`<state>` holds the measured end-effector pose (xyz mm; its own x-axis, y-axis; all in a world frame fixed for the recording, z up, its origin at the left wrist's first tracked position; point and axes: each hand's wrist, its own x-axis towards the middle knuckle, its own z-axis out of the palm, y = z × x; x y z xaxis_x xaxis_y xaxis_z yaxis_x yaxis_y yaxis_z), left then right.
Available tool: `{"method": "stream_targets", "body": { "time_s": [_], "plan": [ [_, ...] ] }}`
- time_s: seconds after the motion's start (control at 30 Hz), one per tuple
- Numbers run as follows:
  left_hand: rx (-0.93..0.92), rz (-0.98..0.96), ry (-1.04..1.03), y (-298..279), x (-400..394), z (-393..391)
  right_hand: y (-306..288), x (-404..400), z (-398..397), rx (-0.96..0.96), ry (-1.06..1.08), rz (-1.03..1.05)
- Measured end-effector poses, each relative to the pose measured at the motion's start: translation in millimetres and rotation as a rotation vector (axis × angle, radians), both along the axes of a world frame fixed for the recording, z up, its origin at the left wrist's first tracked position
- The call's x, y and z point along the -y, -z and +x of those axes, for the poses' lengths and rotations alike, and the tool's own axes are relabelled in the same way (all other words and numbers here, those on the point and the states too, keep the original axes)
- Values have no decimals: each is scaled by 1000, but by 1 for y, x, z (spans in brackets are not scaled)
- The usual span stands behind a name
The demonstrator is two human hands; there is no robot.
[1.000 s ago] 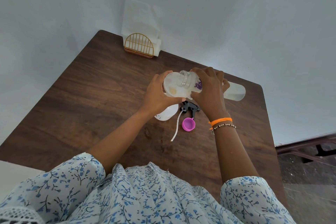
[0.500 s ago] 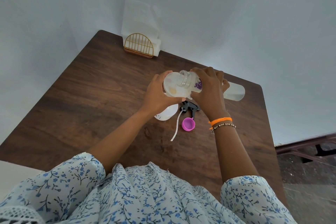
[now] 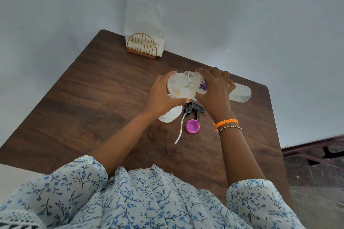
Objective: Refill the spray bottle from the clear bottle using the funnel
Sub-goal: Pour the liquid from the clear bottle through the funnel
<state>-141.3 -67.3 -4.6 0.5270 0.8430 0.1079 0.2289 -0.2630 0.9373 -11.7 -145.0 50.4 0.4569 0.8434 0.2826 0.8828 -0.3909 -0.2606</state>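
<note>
Head view | brown wood table (image 3: 89,102), pale wall corner | hands: left (image 3: 162,96) grips funnel (image 3: 178,87), right (image 3: 214,93) clear bottle (image 3: 240,93)

the right hand (image 3: 214,91) covered the middle of the tilted clear bottle (image 3: 240,93). the funnel (image 3: 178,89) and left hand (image 3: 162,96) hid most of the spray bottle (image 3: 170,115) below them. liquid flow could not be told. the bottle's purple label (image 3: 203,86) was too small to read.
</note>
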Motion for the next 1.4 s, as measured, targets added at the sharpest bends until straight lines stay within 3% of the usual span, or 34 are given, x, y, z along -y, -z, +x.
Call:
{"method": "stream_targets", "body": {
  "time_s": [1.4],
  "plan": [
    [15,18,19,-4,2,-1,0,4,0,-6,7,2]
  ]
}}
